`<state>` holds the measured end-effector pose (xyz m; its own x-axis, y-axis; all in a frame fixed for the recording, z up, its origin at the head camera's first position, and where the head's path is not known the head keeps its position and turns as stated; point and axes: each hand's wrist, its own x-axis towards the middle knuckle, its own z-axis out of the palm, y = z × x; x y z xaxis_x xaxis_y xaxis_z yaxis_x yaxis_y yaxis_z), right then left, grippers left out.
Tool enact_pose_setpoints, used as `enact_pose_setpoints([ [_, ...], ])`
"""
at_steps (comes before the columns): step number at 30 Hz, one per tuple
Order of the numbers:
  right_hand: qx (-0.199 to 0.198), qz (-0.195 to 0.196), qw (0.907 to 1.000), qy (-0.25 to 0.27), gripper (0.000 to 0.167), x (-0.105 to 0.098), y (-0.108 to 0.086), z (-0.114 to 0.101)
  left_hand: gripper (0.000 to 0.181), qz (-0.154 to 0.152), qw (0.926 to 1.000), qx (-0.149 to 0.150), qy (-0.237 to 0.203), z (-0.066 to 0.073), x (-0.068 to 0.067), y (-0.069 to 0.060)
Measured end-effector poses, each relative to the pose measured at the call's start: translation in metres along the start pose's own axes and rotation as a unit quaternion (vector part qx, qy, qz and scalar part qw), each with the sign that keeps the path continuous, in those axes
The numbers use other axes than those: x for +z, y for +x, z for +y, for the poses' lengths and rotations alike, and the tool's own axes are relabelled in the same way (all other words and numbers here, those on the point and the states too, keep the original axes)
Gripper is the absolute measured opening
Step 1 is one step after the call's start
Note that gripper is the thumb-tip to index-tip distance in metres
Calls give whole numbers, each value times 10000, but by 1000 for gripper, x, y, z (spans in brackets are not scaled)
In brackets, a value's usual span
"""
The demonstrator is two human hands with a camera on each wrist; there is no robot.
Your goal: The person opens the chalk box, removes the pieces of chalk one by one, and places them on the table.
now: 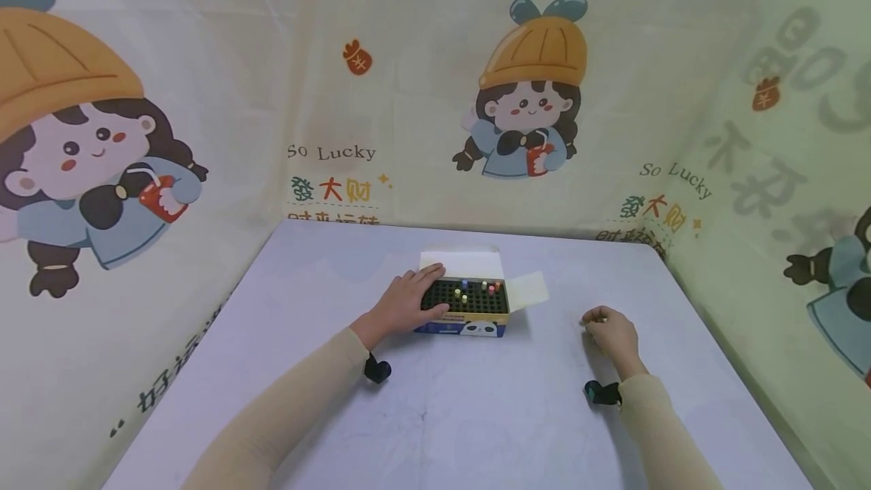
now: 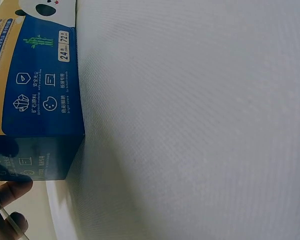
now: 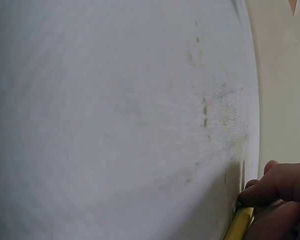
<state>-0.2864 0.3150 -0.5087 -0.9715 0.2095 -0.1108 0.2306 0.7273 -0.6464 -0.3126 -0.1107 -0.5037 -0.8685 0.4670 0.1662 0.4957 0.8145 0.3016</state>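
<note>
A blue and yellow chalk box point(image 1: 452, 326) with a panda face stands on the table, its lid folded back. In its black holed insert point(image 1: 442, 299) several coloured chalk sticks point(image 1: 491, 289) poke up, mostly toward the right end. My left hand point(image 1: 407, 299) grips the box's left end, thumb along the front edge and fingers toward the back. In the left wrist view, the printed front of the box point(image 2: 45, 80) shows. Off to the right of the box, my right hand point(image 1: 612, 335) pinches a yellow chalk stick point(image 3: 238, 225) low at the white cloth.
A white side flap point(image 1: 528, 291) sticks out from the box's right end, and the raised lid point(image 1: 461, 262) stands behind. White cloth point(image 1: 435, 414) covers the table, with yellowish marks point(image 3: 205, 112) near the right hand. Cartoon-printed curtains point(image 1: 422, 97) surround the table's back and sides.
</note>
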Motion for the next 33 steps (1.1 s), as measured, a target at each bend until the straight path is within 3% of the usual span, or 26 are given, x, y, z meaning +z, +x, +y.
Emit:
enact_pose_setpoints([
  [17, -7, 36, 9998, 191, 31, 0, 1, 3, 84, -26, 10000, -20, 73, 0, 2, 2],
  [33, 40, -240, 9967, 780, 37, -8, 3, -16, 83, 7, 10000, -32, 45, 1, -2, 2],
])
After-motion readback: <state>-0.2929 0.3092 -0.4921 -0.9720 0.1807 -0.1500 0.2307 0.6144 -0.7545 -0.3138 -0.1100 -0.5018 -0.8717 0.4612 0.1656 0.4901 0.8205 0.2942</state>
